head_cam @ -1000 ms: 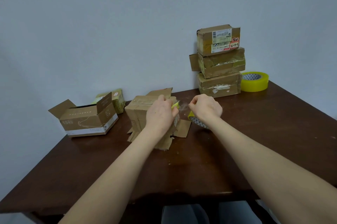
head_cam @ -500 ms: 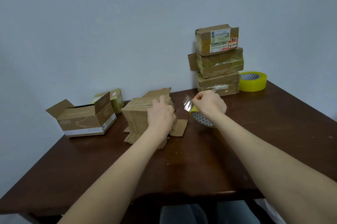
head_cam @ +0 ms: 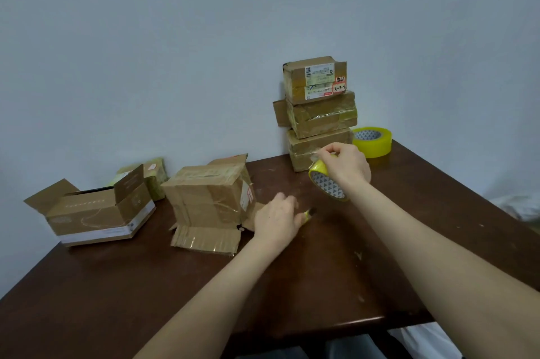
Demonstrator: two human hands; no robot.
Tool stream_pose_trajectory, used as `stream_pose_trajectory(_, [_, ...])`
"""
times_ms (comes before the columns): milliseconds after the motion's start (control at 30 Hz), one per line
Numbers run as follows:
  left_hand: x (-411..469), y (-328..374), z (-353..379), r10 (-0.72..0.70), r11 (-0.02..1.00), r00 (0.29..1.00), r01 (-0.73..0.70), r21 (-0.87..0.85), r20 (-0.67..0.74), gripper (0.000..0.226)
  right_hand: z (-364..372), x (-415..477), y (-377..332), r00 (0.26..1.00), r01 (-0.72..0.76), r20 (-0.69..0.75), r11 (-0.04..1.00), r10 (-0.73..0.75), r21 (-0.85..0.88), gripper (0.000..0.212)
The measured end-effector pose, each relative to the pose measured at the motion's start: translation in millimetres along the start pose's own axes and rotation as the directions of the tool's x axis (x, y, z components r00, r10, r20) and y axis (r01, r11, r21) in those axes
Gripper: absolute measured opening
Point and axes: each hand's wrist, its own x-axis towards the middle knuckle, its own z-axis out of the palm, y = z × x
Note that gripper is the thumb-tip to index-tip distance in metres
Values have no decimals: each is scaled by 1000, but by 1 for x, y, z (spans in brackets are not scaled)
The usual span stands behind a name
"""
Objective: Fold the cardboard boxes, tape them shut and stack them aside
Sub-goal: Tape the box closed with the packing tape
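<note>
A worn cardboard box point(head_cam: 204, 200) stands in the middle of the table with its lower flaps splayed out on the surface. My left hand point(head_cam: 276, 221) is just right of it, low over the table, holding a small yellow and black tool point(head_cam: 308, 213) at its fingertips. My right hand point(head_cam: 346, 167) grips a yellow tape roll point(head_cam: 325, 181) raised above the table, and its fingers pinch the clear loose end. Three taped boxes point(head_cam: 318, 113) are stacked against the wall behind that hand.
An open box point(head_cam: 96, 212) with raised flaps sits at the left, a small greenish box point(head_cam: 153, 176) behind it. A second yellow tape roll point(head_cam: 372, 141) lies right of the stack. The dark wooden table point(head_cam: 321, 285) ends close to me.
My left hand has come off the middle box and moved right, down to the table. My right hand has lifted the tape roll up and to the right, away from the box.
</note>
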Motion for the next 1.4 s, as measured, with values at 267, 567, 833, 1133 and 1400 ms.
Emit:
stream_pose_trajectory(267, [59, 20, -44, 113, 984, 938, -152, -97, -328, 36, 1, -6, -1, 995, 97, -1, 990, -98, -104, 24])
stream_pose_trajectory(567, [70, 25, -42, -181, 825, 972, 67, -561, -149, 15, -3, -5, 6, 989, 143, 44, 990, -143, 9, 30])
stream_pose_trajectory(833, [71, 26, -40, -229, 790, 962, 95, -606, -148, 18, -8, 3, 13, 943, 163, 235, 945, -234, 285, 36])
stream_pose_trajectory(1133, [72, 19, -46, -256, 833, 944, 106, -544, -208, 14, -4, 2, 13, 937, 248, 174, 926, -305, 284, 26])
stream_pose_trajectory(1400, [66, -3, -56, -214, 955, 952, 157, -252, -219, 38, 10, -9, 17, 893, 400, 291, 902, -343, -162, 26])
